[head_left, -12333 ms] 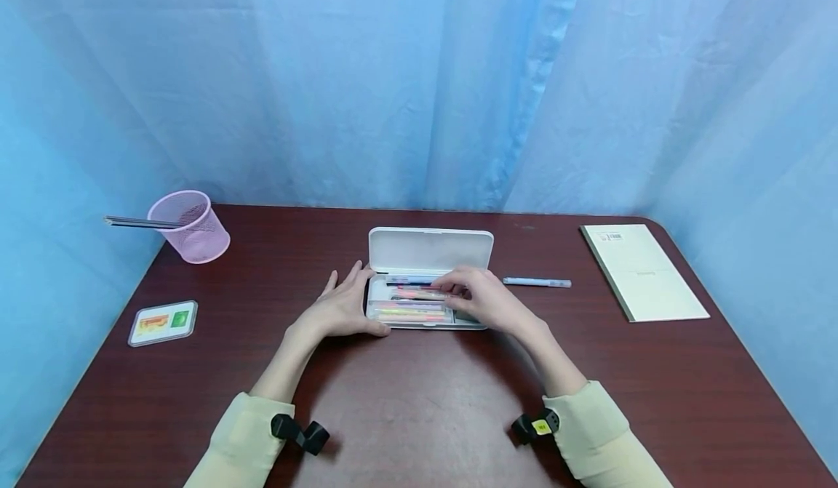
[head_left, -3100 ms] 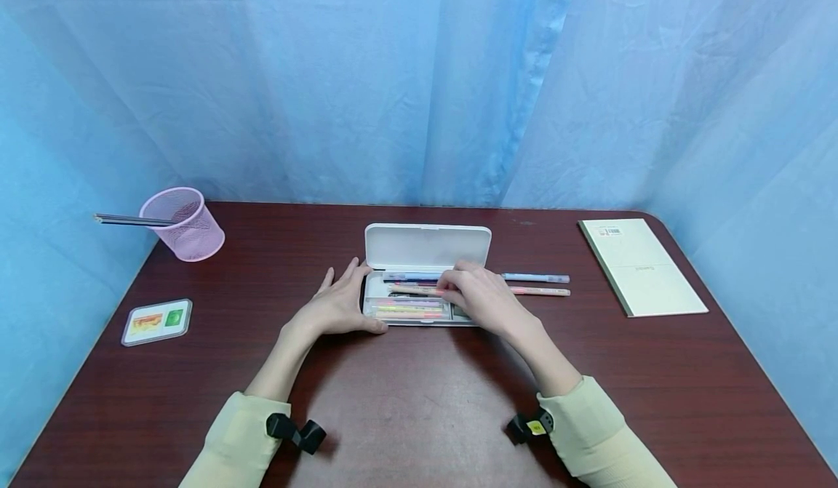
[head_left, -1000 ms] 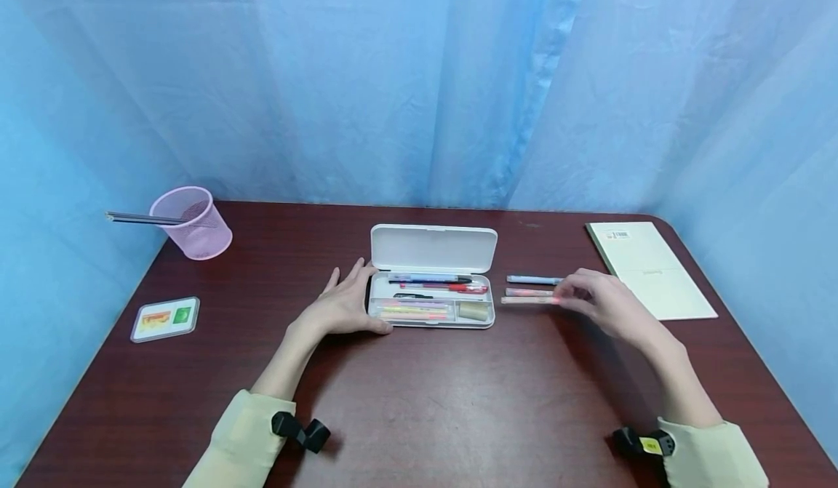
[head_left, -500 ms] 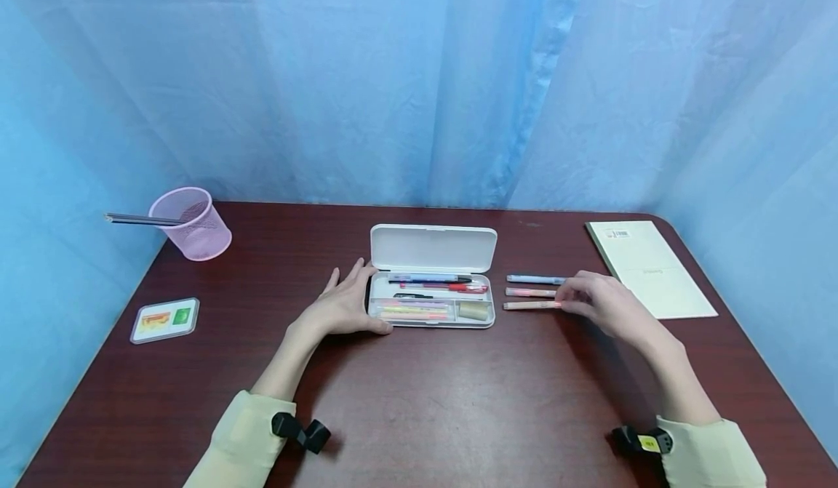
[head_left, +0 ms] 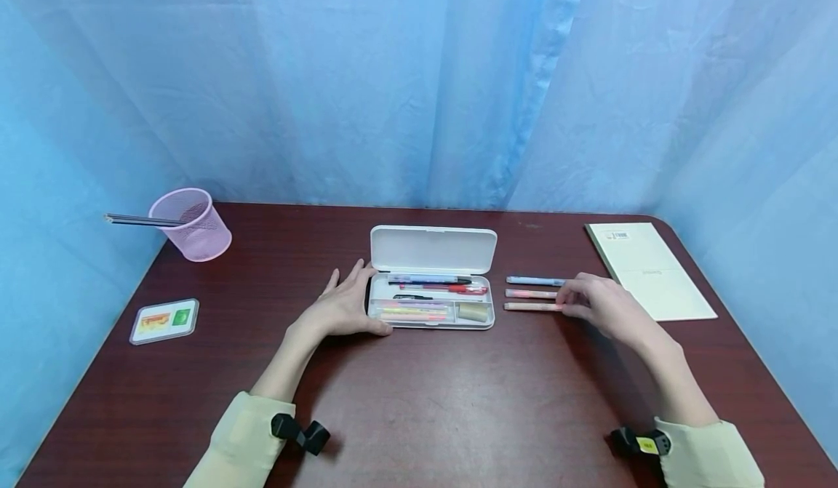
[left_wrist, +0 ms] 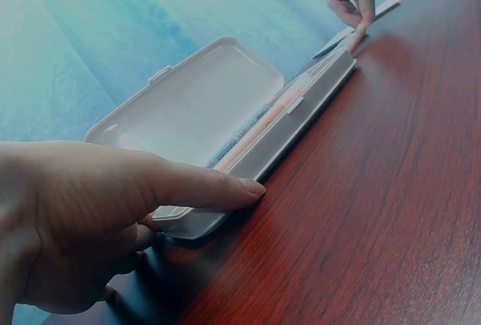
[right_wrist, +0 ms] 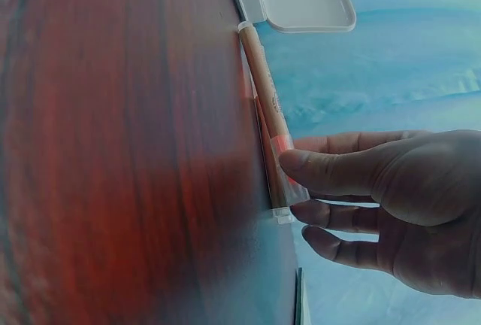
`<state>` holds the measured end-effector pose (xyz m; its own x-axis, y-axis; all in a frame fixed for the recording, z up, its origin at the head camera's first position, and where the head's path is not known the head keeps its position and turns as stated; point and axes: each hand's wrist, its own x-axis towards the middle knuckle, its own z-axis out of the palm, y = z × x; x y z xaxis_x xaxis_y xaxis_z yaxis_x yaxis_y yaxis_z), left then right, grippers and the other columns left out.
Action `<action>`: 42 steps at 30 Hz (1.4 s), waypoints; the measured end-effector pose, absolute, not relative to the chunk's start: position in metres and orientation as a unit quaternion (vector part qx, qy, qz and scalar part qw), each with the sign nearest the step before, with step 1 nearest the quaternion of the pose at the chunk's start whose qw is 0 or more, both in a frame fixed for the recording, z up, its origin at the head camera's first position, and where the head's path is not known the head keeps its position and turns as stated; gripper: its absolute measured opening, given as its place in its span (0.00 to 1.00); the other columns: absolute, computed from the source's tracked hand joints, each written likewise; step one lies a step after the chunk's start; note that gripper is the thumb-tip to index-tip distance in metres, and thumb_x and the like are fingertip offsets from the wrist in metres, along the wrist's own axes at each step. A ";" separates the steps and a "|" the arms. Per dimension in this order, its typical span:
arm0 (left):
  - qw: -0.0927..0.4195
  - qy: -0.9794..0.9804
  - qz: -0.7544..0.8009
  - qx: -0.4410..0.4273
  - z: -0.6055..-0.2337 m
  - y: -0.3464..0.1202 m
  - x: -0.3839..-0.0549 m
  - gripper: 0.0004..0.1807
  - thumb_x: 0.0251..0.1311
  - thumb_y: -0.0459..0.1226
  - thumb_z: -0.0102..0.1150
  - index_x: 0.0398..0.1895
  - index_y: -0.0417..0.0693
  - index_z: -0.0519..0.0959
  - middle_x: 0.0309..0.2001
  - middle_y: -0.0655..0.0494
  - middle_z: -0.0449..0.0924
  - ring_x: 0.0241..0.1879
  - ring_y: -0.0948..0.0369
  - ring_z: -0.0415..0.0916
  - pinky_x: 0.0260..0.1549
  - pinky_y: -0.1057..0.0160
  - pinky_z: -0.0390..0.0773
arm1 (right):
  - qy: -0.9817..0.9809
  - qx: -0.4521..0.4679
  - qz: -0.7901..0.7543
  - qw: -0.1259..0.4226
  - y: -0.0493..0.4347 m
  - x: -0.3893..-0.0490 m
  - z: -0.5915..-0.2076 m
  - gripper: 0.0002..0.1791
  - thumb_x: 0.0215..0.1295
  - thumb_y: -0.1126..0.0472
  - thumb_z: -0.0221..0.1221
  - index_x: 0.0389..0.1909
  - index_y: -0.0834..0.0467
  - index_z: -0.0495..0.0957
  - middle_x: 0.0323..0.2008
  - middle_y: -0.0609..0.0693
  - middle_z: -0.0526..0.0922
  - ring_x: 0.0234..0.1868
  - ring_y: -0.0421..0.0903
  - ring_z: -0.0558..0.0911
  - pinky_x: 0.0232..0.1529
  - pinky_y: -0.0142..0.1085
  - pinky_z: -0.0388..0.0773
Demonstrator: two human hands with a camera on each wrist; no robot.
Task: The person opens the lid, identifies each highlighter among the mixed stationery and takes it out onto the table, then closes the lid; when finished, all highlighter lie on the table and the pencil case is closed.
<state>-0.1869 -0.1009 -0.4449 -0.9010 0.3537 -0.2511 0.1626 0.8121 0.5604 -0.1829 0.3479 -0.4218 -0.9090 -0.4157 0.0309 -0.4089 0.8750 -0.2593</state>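
The white pencil case (head_left: 432, 326) lies with its lid raised at the middle of the table; pens and a small beige block sit inside. My left hand (head_left: 345, 308) rests around its left end, fingers spread, with the thumb (left_wrist: 233, 188) along the front wall. To the right of the case, my right hand (head_left: 605, 306) pinches a peach highlighter pen (right_wrist: 264, 84) by its right end between thumb and fingers, close over the table. Just behind it lie a pink pen (head_left: 530, 294) and a light blue pen (head_left: 533, 281), roughly parallel to it.
A cream notepad (head_left: 661, 277) lies at the right, behind my right hand. At the left, a pink mesh cup (head_left: 203, 237) leans on its side with dark sticks in it, and a clear flat case (head_left: 164, 321) lies nearer. Blue curtains hang behind the table.
My right hand has gone from inside the case to its right. The pink and peach pens have come out beside the blue one; lately the peach pen shifted slightly nearer. My left hand stays.
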 end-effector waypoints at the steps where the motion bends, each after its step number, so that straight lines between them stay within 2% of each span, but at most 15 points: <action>1: 0.175 0.936 0.274 0.138 -0.445 -0.101 -0.187 0.62 0.47 0.54 0.77 0.80 0.43 0.53 0.83 0.38 0.45 0.84 0.46 0.41 0.82 0.38 0.33 | 0.968 -0.212 -0.130 0.013 0.348 -0.183 -0.422 0.08 0.61 0.65 0.71 0.33 0.48 0.85 0.30 0.41 0.81 0.32 0.36 0.78 0.35 0.36 0.79; 35: 0.173 0.936 0.272 0.141 -0.447 -0.101 -0.188 0.62 0.47 0.55 0.77 0.80 0.44 0.53 0.84 0.39 0.45 0.85 0.46 0.41 0.82 0.38 0.34 | 0.971 -0.212 -0.112 0.019 0.345 -0.182 -0.426 0.06 0.61 0.64 0.71 0.34 0.50 0.85 0.30 0.42 0.81 0.31 0.36 0.77 0.34 0.37 0.77; 42: 0.182 0.935 0.274 0.135 -0.444 -0.101 -0.186 0.63 0.48 0.55 0.77 0.82 0.46 0.51 0.84 0.40 0.42 0.85 0.48 0.40 0.82 0.40 0.31 | 0.971 -0.211 -0.109 0.014 0.346 -0.182 -0.425 0.06 0.60 0.63 0.71 0.33 0.49 0.85 0.29 0.42 0.81 0.31 0.37 0.77 0.34 0.37 0.77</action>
<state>-0.1857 -0.1011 -0.4445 -0.8970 0.3529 -0.2662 0.1535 0.8135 0.5609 -0.1823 0.3457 -0.4248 -0.9108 -0.4125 0.0188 -0.4064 0.8875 -0.2173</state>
